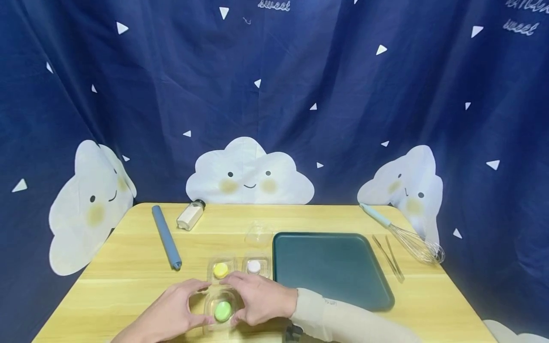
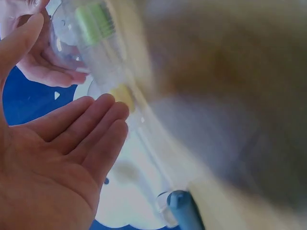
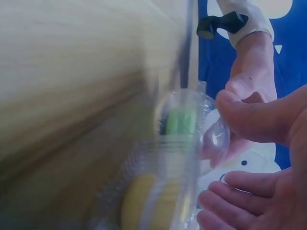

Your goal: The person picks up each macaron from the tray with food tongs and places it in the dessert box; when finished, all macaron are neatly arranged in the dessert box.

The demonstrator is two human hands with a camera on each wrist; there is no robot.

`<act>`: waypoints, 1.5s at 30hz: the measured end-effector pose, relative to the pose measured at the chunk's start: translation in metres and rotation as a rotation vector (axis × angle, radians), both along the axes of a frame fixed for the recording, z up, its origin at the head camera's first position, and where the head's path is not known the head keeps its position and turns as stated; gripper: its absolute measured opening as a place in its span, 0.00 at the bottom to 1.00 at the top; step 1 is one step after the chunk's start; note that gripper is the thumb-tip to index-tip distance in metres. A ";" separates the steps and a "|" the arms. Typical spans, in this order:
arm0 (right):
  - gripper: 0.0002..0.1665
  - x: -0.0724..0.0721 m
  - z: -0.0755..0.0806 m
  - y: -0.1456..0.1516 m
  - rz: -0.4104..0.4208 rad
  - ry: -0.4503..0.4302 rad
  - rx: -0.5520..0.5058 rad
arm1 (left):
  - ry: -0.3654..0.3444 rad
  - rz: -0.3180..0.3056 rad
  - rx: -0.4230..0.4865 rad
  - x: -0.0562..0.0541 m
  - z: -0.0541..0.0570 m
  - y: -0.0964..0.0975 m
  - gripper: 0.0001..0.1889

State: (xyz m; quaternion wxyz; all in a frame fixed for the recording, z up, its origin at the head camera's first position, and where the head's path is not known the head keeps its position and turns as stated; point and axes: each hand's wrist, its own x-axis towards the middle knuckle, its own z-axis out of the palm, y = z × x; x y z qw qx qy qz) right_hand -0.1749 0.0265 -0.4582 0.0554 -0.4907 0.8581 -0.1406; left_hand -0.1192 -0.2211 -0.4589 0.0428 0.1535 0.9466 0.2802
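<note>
A clear plastic box (image 1: 210, 328) with a domed lid (image 3: 217, 136) holds a green macaron (image 1: 222, 311) near the table's front. My left hand (image 1: 173, 307) spans the left side of the lid, thumb at its near corner and fingertips at the far one. In the left wrist view, that hand's fingers look nearly straight. On the opposite side, my right hand (image 1: 263, 297) reaches round the lid with thumb and fingers. Just beyond sit a clear box with a yellow macaron (image 1: 220, 270) and another with a white macaron (image 1: 254, 267).
A dark green tray (image 1: 330, 267) lies to the right, with tongs (image 1: 389, 257) and a whisk (image 1: 413, 243) past it. At the left are a blue-grey rolling mat (image 1: 166, 237) and a black-capped jar (image 1: 190, 215). Another clear plastic piece (image 1: 259, 233) lies behind the boxes.
</note>
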 end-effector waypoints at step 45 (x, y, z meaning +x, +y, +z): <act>0.56 -0.136 0.032 0.042 -0.424 -0.084 -0.785 | 0.209 -0.019 0.103 -0.175 0.082 -0.009 0.62</act>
